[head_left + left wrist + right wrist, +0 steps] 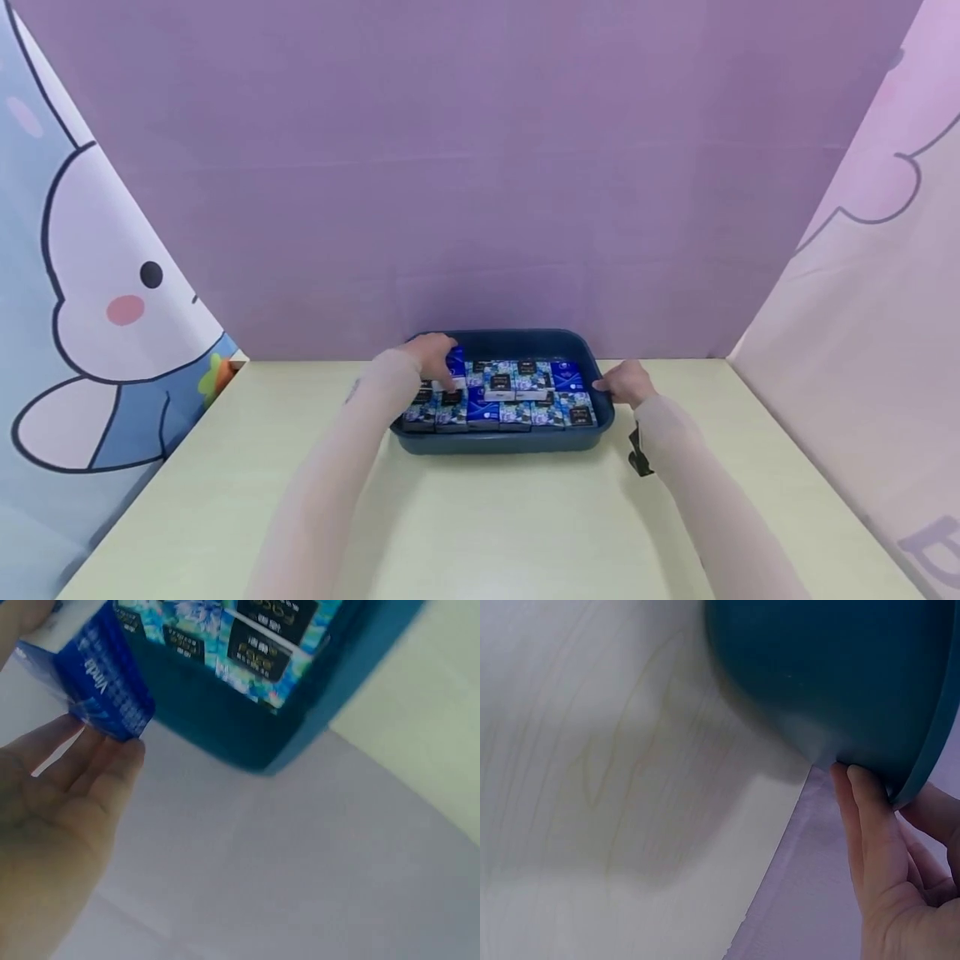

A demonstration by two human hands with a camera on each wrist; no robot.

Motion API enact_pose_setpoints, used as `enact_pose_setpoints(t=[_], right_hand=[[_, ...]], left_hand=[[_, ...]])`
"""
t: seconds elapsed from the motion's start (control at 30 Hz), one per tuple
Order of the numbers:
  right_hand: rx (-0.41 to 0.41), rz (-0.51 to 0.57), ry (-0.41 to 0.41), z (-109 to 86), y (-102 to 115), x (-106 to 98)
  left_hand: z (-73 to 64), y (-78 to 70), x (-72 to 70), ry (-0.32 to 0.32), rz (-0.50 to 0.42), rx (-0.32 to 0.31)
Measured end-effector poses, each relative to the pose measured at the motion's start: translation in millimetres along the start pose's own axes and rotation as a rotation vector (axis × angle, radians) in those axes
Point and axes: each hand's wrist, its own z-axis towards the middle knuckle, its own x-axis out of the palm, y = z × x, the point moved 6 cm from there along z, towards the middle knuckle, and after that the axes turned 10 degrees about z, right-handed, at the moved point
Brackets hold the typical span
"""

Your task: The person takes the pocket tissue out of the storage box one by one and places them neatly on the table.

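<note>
A dark blue tub (pixel 495 444) stands against the purple backdrop and holds several small tissue packs (pixel 533 377), some floral with black labels and some plain blue. My left hand (pixel 431 357) is over the tub's back left part. Between its fingers and thumb it grips a blue Vinda tissue pack (pixel 106 679), tilted above the rim in the left wrist view. At the right side of the tub, my right hand (pixel 630 383) pinches the rim, thumb on one side and fingers (pixel 874 817) against the outer wall.
The pale wooden table (pixel 510 525) ends at a purple cloth wall (pixel 487 208) right behind the tub. Printed cartoon cloths (pixel 112 333) hang at both sides. A black strap (pixel 640 454) shows by my right wrist.
</note>
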Motion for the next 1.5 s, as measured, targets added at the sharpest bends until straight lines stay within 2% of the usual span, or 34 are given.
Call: enact_pose_setpoints(t=[0.13,0.27,0.5,0.63,0.87,1.1,1.33,1.5], right_hand=[[0.000,-0.007,0.007,-1.6,-1.5,1.2],[-0.015,-0.035,0.018,-2.8,-1.2,0.7],[-0.093,-0.187,0.043,-2.6,6.5,1.1],[-0.130,-0.240,0.066,-2.6,10.3,0.5],[-0.117,-0.194,0.127,-4.1,10.9,4.3],[-0.101,-0.153,0.102,-6.5,5.3,3.3],[-0.072,-0.128,0.100,-4.4,1.2,3.6],[-0.069,-0.121,0.089,-5.2,3.0,3.8]], left_hand=[[-18.4,3.4,-6.8,0.019,0.036,0.019],[-33.7,3.3,-11.0,0.007,0.072,0.051],[-55.3,1.3,-7.3,-0.001,0.150,0.094],[-67.8,-2.0,-4.8,-0.005,0.153,0.113],[-89.7,-0.7,6.2,-0.018,0.136,0.112],[-106.9,6.2,21.5,-0.031,0.098,0.096],[-127.6,17.0,32.7,-0.087,0.075,0.110],[-143.4,24.8,40.3,-0.116,0.058,0.089]])
